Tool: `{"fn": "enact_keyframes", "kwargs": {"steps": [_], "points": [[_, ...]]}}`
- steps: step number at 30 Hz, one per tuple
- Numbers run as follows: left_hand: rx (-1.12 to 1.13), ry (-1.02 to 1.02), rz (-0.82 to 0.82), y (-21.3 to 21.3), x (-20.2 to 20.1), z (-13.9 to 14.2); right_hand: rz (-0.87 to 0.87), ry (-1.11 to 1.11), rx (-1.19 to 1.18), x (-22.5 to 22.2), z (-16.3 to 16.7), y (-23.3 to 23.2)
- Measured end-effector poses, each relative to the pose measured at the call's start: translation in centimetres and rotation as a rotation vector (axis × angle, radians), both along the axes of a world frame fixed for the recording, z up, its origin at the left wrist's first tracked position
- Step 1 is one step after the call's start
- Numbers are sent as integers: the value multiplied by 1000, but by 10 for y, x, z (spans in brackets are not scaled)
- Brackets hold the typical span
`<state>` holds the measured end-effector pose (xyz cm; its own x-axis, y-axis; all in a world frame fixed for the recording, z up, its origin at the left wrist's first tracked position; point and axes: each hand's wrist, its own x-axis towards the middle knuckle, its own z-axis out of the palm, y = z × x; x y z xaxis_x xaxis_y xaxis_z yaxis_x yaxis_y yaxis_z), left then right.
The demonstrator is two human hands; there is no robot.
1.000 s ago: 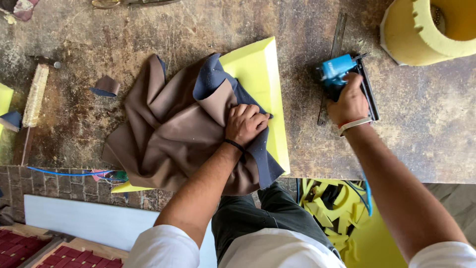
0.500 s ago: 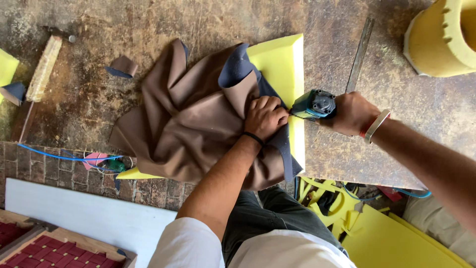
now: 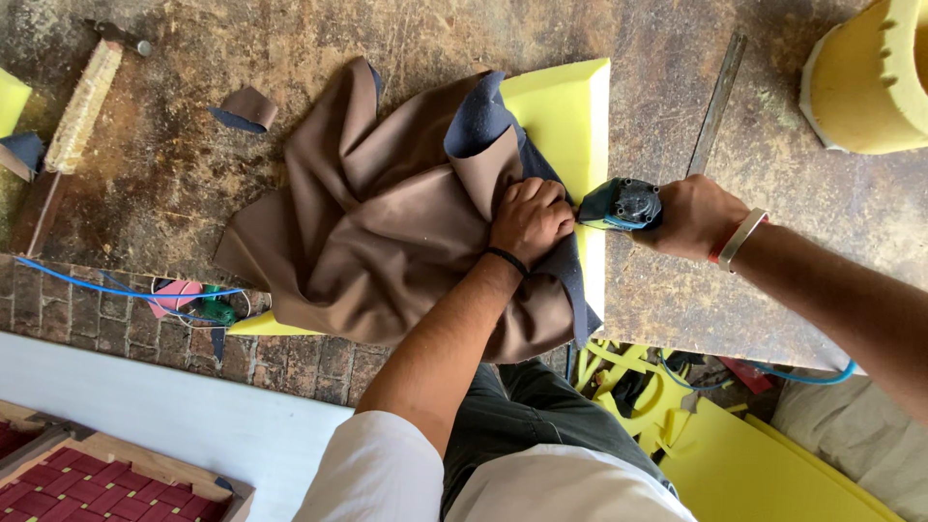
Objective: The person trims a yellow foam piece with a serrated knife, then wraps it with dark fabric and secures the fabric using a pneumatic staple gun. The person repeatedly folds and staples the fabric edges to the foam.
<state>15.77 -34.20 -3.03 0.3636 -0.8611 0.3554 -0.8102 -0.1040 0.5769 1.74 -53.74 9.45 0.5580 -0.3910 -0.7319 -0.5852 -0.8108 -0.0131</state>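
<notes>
Nearby, brush (image 3: 82, 106), metal ruler (image 3: 717, 101), foam roll (image 3: 865, 82) around brown leatherette (image 3: 387, 213).

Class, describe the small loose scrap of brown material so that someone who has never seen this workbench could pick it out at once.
Start at the big crumpled brown cover lying over the yellow foam pad on the worn workbench. Look to its upper left, toward the straw-coloured brush. The scrap lies alone on bare bench between them: small, curled, brown on top with a dark blue underside, touching neither.
</notes>
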Motion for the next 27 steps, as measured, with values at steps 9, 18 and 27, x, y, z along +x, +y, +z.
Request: {"fn": "enact_keyframes", "kwargs": {"steps": [9,18,27], "points": [[-25,-55,10,-3,0,3,-47,24,11,5,5,-3],[24,-58,32,-2,-1,5,81,147,-27,24,13,4],[98,30,22,-4,4,14,156,173,-98,48,25,29]]}}
